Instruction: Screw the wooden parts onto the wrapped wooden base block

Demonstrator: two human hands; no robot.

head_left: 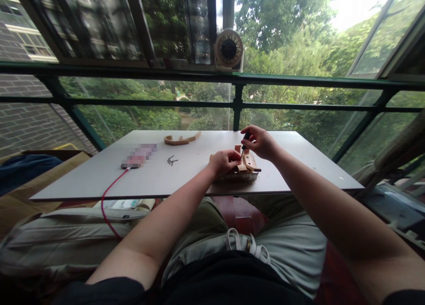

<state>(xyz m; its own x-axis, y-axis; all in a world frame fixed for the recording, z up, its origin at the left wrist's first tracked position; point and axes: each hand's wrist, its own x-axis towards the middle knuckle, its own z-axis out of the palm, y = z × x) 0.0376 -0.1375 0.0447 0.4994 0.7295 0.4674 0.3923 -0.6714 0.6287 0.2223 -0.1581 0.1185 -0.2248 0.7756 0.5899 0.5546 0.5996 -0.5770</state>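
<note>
My right hand [260,142] is closed around the dark handle of a screwdriver [246,140], which points down at a wooden assembly [249,161]. That assembly has small dark holes and rests on a block [254,177] near the table's front edge. My left hand [226,161] is at the assembly's left side, fingers pinched close to the screwdriver's tip. Whatever lies between those fingertips is hidden or too small to make out. Several dark screws [171,160] lie loose on the white table [186,179], left of my left hand.
Toward the back of the table lies a curved wooden piece [182,139]. A phone [138,156] on the left has a red cable [105,194] running off the front edge. Beyond the table stands a green railing [199,102], with a round fan [229,49] above it.
</note>
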